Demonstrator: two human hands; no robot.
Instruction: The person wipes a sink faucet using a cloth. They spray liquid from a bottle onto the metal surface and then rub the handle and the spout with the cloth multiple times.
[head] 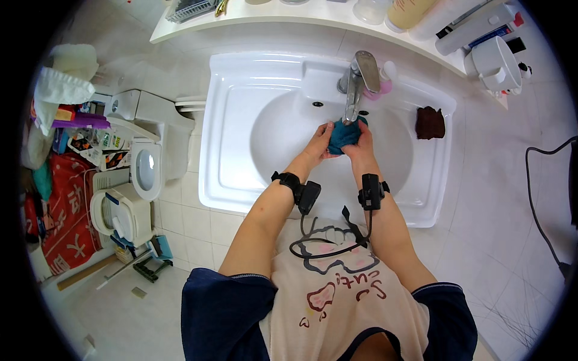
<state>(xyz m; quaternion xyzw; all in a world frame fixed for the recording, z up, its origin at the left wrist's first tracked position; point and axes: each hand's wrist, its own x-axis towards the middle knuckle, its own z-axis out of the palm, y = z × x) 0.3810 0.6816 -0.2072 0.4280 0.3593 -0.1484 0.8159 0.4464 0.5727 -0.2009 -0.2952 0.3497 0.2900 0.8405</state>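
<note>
Between both my hands is a teal cloth (343, 136), bunched up right under the spout of the chrome faucet (355, 97). My left hand (321, 143) grips its left side, and my right hand (362, 141) grips its right side with the thumb across the front. Both hands are over the bowl of the white ceramic washbasin (271, 131). Whether water is running from the spout I cannot tell. A folded dark brown cloth (430, 122) lies on the basin's right ledge, apart from my hands.
Behind the faucet stands a pink bottle with a white pump (384, 83). A white shelf (280, 20) with bottles and a white cup (496, 65) overhangs the basin's back. To the left are a toilet (146, 169), a lidded bin (131, 212) and a red bag (72, 212).
</note>
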